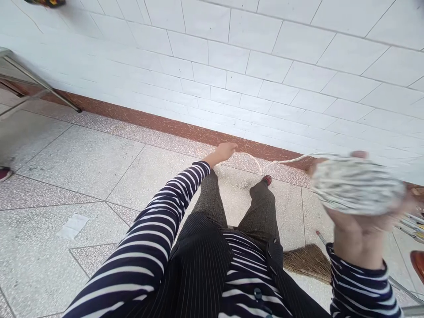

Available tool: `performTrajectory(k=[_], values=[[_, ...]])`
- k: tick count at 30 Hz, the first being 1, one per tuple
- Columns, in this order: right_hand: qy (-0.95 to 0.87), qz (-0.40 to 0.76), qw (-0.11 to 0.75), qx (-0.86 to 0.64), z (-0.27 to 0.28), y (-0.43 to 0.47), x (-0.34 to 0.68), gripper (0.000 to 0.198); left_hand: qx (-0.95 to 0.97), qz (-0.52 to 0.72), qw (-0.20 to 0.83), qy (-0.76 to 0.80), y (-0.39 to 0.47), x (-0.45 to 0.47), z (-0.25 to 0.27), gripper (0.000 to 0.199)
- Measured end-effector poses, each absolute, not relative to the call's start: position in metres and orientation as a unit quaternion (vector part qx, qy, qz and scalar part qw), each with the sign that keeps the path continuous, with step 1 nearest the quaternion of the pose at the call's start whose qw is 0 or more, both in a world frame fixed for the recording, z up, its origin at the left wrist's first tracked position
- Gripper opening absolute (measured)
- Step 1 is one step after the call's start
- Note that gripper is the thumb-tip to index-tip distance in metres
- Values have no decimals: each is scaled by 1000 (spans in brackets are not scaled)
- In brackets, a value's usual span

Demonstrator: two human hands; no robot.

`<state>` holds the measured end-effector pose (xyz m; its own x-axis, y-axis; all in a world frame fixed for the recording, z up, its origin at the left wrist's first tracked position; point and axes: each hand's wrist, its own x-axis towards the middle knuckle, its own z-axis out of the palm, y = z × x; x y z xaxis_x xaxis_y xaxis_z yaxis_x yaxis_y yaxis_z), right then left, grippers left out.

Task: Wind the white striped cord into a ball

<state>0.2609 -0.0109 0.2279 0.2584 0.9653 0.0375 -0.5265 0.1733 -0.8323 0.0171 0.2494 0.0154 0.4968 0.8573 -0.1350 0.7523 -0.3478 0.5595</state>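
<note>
a rope bundle (357, 185) sits in the gripping right hand (359, 227), a strand (249, 154) pinched in the left hand (225, 151).

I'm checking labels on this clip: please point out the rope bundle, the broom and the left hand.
Rope bundle (357, 186), head view: middle of the blurred windings.
Broom (307, 263), head view: its bristles.
Left hand (225, 151), head view: back of the hand.

Cord bundle (357, 185) in right hand (359, 225): no legible text
White paper (73, 226) left of left hand (225, 151): nothing readable
</note>
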Motion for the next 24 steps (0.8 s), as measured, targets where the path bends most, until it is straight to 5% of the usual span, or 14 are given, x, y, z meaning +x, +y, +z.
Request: performTrajectory(k=[8,13,17,24], values=[[-212,655,607,-397,155,49,232,50,693,332,590,247,159,84,37,42],[-221,649,618,-384,152,47,239,48,622,296,693,210,112,78,37,46],[-205,615,660,-379,156,39,252,42,681,257,625,283,103,44,14,40],[-199,582,680,-400,148,8,264,36,836,101,358,402,132,-17,-21,31]])
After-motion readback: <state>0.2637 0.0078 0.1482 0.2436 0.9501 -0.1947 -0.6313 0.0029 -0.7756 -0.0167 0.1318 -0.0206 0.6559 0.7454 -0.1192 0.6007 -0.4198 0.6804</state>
